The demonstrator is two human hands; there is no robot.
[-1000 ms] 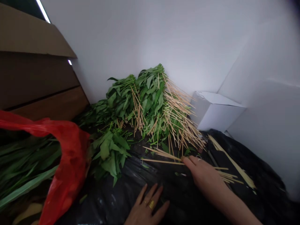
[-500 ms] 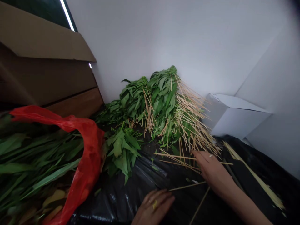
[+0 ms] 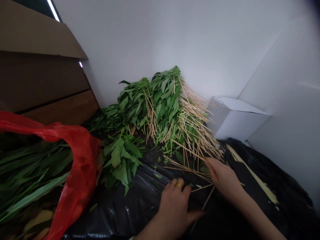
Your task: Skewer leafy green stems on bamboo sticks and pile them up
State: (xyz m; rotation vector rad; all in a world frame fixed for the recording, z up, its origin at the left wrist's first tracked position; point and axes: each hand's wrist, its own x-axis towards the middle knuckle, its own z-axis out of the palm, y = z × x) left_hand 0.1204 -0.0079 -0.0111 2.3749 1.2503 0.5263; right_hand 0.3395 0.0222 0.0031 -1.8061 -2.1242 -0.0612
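Observation:
My right hand (image 3: 223, 175) is closed on a thin bamboo skewer (image 3: 187, 149), whose far end points up and left across the greens. My left hand (image 3: 175, 201) is palm down over the black plastic sheet (image 3: 120, 213), fingers slightly bent and thumb spread, with nothing visible in it. Several loose skewers (image 3: 186, 168) lie on the plastic between the hands and the pile. Behind them, leafy green bundles (image 3: 163, 96) lean against the wall, with many skewers (image 3: 197, 123) sticking out to the right. A smaller bunch of leaves (image 3: 122, 160) rests nearer, on the left.
A red plastic bag (image 3: 82, 166) with long green leaves (image 3: 37, 176) fills the left side. Behind it stands a brown cardboard box (image 3: 42, 76). At the right are a white box (image 3: 240, 116) and a bundle of pale sticks (image 3: 255, 176) on black plastic.
My left hand has come forward and right over the plastic, its thumb now spread. The skewer in my right hand has swung its far end upward. The whole view has shifted a little.

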